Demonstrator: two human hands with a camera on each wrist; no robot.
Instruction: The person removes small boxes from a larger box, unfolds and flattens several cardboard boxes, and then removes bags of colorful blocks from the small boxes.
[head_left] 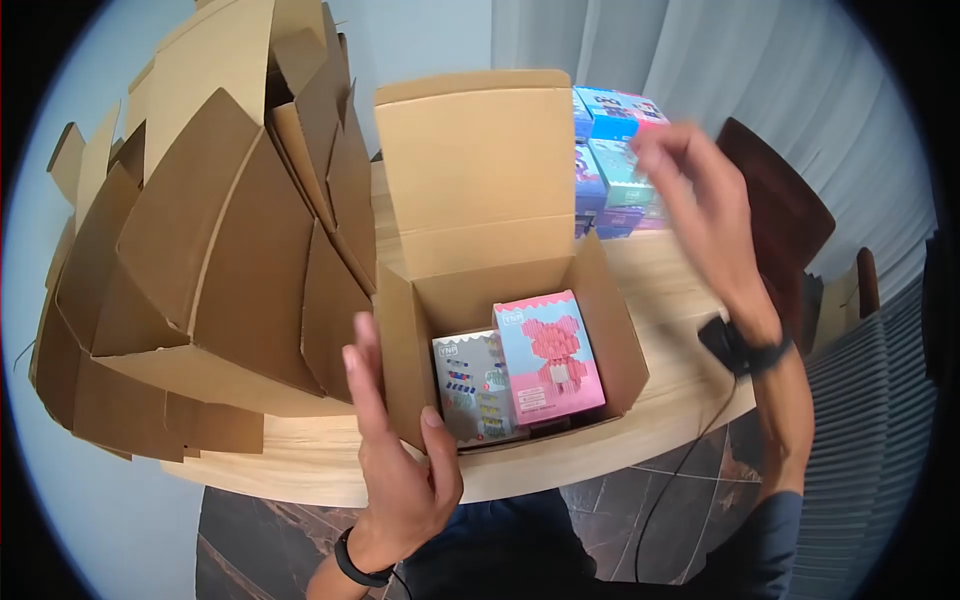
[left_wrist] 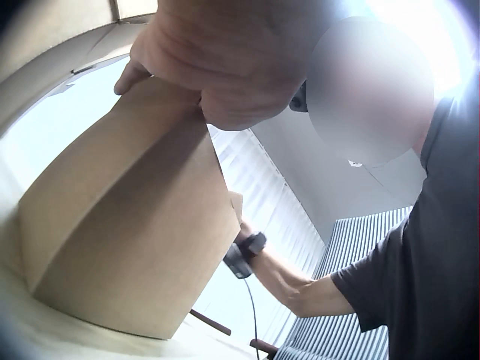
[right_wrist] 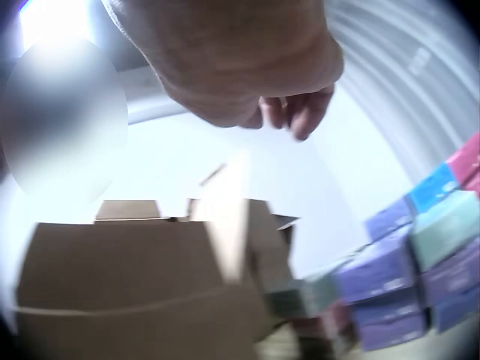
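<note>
An open cardboard carton (head_left: 480, 185) stands on the table with its lid flap raised. Inside lie a pink and light-blue box (head_left: 548, 350) with a pink bear picture, and a grey-white box (head_left: 475, 385). My left hand (head_left: 405, 465) rests at the carton's near left corner, fingers extended along the outside and thumb at the rim. In the left wrist view, that hand (left_wrist: 232, 60) covers the carton's upper corner. Blurred, my right hand (head_left: 705, 200) is raised beside the stacked colourful boxes (head_left: 612, 165), fingers loosely bent and holding nothing.
Large brown cardboard cartons (head_left: 225, 240) crowd the left of the wooden table (head_left: 290, 455). A dark chair (head_left: 775, 190) stands beyond the right edge. From the right wrist's camera (head_left: 735, 345) a cable hangs. Pale curtains (head_left: 700, 50) hang behind.
</note>
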